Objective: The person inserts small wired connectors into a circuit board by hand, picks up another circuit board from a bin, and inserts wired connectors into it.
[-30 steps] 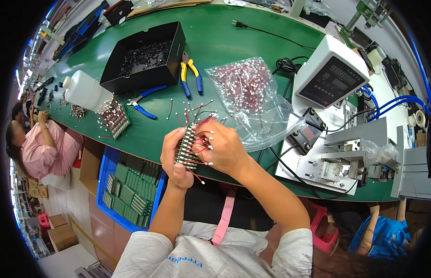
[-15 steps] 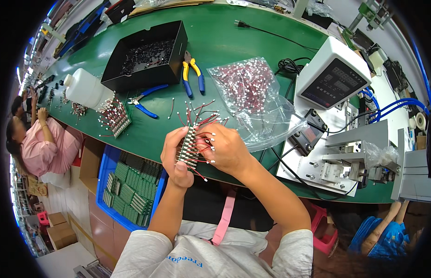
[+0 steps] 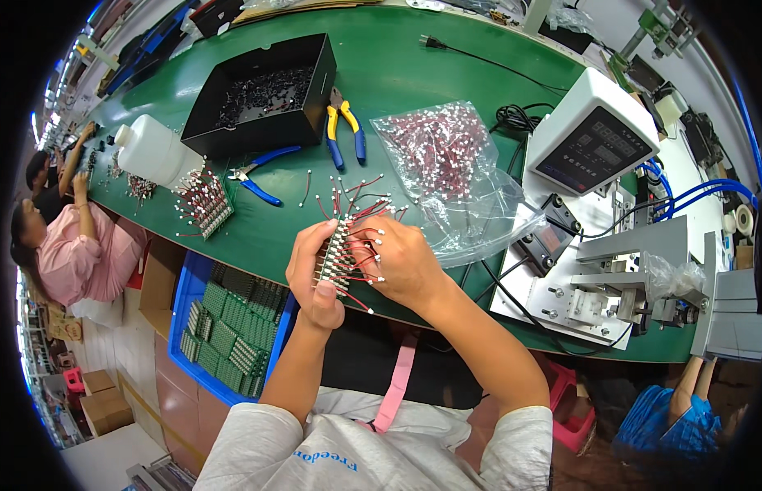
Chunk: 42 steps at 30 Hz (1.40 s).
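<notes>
Working at the green bench (image 3: 414, 74), largest reference first: white digital control unit (image 3: 594, 131) on my right, black parts tray (image 3: 262, 94) far left, clear bag of red-wired pieces (image 3: 446, 159) just beyond my hands.

I'm holding the terminal strip block (image 3: 336, 254) over the bench's near edge. My left hand (image 3: 311, 270) is wrapping it from the left: thumb underneath at the near end, fingers curled over the far side, a firm closed hold. The block's long axis is running near-to-far, tilted slightly right at the far end.

My right hand (image 3: 401, 262) is sitting directly right of the block, fingertips pinching narrow at one of the red white-tipped wires (image 3: 366, 245) that are fanning out rightward from it. I can't tell exactly which wire is in the pinch.

So the wires are lying crosswise to the block, pointing at my right hand. Right is the nearer hand for them.

Loose wires (image 3: 348, 190) are lying on the bench just past the block; a loaded second strip (image 3: 207, 204) is sitting well left.
</notes>
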Motion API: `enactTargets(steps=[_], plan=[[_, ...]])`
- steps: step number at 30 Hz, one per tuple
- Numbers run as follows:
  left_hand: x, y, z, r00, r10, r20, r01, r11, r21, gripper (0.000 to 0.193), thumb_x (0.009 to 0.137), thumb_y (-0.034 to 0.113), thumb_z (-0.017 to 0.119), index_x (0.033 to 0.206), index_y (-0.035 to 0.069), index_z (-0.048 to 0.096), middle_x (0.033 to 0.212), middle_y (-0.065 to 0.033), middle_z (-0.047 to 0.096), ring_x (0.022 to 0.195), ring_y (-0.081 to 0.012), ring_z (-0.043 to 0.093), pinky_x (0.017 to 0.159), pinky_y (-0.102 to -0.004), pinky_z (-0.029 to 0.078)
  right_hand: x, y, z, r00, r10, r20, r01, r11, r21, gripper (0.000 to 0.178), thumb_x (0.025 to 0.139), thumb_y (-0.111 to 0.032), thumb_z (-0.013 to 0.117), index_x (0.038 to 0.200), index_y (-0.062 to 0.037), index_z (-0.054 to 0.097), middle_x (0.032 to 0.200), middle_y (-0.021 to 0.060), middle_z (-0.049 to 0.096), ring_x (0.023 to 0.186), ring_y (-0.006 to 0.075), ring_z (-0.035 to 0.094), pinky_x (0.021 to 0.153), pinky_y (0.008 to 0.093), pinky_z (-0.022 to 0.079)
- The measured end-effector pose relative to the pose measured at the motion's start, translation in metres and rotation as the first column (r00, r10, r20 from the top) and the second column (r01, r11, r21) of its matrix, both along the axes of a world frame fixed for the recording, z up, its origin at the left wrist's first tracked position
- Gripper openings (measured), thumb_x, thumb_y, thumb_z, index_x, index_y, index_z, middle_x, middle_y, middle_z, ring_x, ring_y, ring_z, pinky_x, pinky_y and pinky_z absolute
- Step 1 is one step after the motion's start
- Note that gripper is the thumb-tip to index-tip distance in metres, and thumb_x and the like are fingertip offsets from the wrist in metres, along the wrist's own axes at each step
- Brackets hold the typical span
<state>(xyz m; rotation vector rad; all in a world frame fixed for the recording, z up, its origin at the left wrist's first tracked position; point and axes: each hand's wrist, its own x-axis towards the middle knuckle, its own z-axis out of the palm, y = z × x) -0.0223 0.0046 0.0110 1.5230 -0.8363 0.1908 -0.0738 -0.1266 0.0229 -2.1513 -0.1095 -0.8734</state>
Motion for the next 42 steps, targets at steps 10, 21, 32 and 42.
enactTargets(steps=[10,21,32,42], plan=[[0.001,0.000,-0.006,0.977,-0.022,-0.213,-0.016,0.985,-0.171,0.072,0.090,0.057,0.030,0.126,-0.003,0.046,0.116,-0.0197,0.054,0.102,-0.0276,0.055,0.089,-0.0376,0.044,0.001,0.002,0.009,0.989,-0.101,-0.109,0.102,0.995,0.003,0.012,0.077,-0.004,0.063,0.088,-0.0053,0.059,0.069,0.0058,0.061,0.051,0.0228,0.054,0.048,0.0326,0.043],[0.022,0.007,-0.010,0.817,-0.235,-0.526,-0.091,0.849,-0.520,0.064,0.094,0.052,0.027,0.131,0.001,0.041,0.118,-0.0204,0.055,0.107,-0.0297,0.057,0.088,-0.0407,0.048,-0.001,-0.004,0.012,0.969,-0.114,-0.221,0.126,0.991,0.041,0.013,0.081,-0.009,0.059,0.093,-0.0073,0.054,0.064,0.0089,0.061,0.047,0.0323,0.055,0.046,0.0411,0.043],[0.025,0.000,-0.010,0.633,-0.476,-0.611,-0.100,0.732,-0.674,0.060,0.096,0.046,0.022,0.130,0.000,0.042,0.122,-0.0185,0.054,0.109,-0.0335,0.056,0.090,-0.0438,0.046,0.001,-0.002,0.001,0.969,-0.054,-0.242,0.064,0.997,0.032,0.021,0.082,-0.001,0.055,0.102,-0.0053,0.053,0.082,0.0122,0.064,0.059,0.0311,0.059,0.054,0.0395,0.045],[0.020,-0.002,-0.008,0.652,-0.456,-0.605,-0.053,0.769,-0.637,0.059,0.096,0.048,0.025,0.131,0.003,0.041,0.116,-0.0227,0.057,0.103,-0.0304,0.059,0.087,-0.0423,0.049,0.004,-0.001,0.004,0.975,0.148,-0.168,-0.087,0.942,0.325,0.019,0.081,0.006,0.059,0.098,-0.0006,0.057,0.076,0.0088,0.066,0.063,0.0201,0.063,0.055,0.0290,0.047]])
